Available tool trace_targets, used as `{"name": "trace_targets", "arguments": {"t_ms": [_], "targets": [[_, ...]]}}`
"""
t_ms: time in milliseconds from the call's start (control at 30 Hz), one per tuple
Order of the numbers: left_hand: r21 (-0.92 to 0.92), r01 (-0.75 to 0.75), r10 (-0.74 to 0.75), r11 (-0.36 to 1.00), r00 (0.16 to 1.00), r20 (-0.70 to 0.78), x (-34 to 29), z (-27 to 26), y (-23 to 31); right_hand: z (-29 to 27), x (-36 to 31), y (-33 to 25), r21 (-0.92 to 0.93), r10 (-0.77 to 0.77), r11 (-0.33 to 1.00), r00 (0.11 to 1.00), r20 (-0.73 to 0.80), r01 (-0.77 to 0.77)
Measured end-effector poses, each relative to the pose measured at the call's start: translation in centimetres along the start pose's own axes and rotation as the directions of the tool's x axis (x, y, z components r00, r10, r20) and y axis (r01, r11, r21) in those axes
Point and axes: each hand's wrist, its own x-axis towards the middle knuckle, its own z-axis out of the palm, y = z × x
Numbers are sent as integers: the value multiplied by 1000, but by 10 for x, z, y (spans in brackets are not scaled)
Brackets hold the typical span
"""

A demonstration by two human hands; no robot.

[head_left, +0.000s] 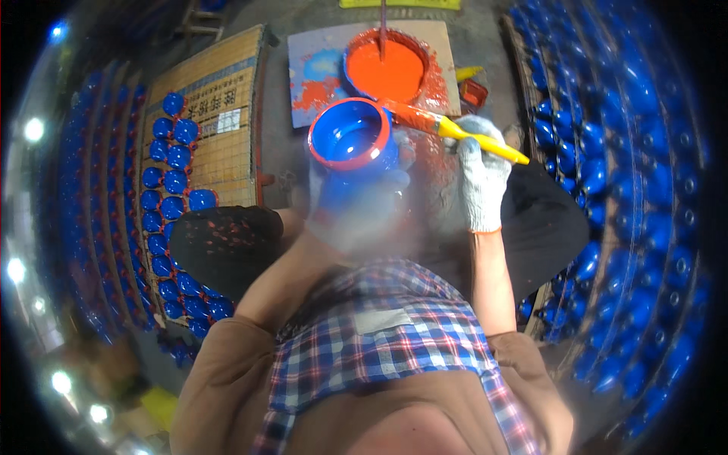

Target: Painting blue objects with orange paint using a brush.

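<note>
My left hand [345,201], in a pale glove and partly blurred, is wrapped round a glossy blue pot [334,125] from below. The pot tilts so that its hollow inside shows, and a red band runs round its rim. In my gloved right hand [484,171] is a paintbrush [449,127] with a yellow handle, gripped between the fingers. Its red-coated bristles point left and touch or nearly touch the right side of the pot's rim. Just beyond the pot stands a round basin [349,58] of orange-red paint [390,72], with a stick upright in it.
Under the basin lies a paint-spattered board [303,47]. A small red container [474,92] sits to its right. Rows of blue pots [176,182] with red edges stand on a slatted wooden board [227,152] at left. Racks of blue pots [595,174] line the right side.
</note>
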Motion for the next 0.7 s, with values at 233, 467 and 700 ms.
{"name": "trace_targets", "arguments": {"t_ms": [233,467,700], "targets": [[114,164,-200,980,812,548,18,13,14,-1,-8,11,130,57,991,981,-184,-33],[725,-675,162,-138,707,689,-23,85,91,-14,-6,-3,12,33,999,986,-162,-31],[498,-684,91,-532,539,837,-38,110,164,-9,4,-14,160,115,984,956,-270,-73]]}}
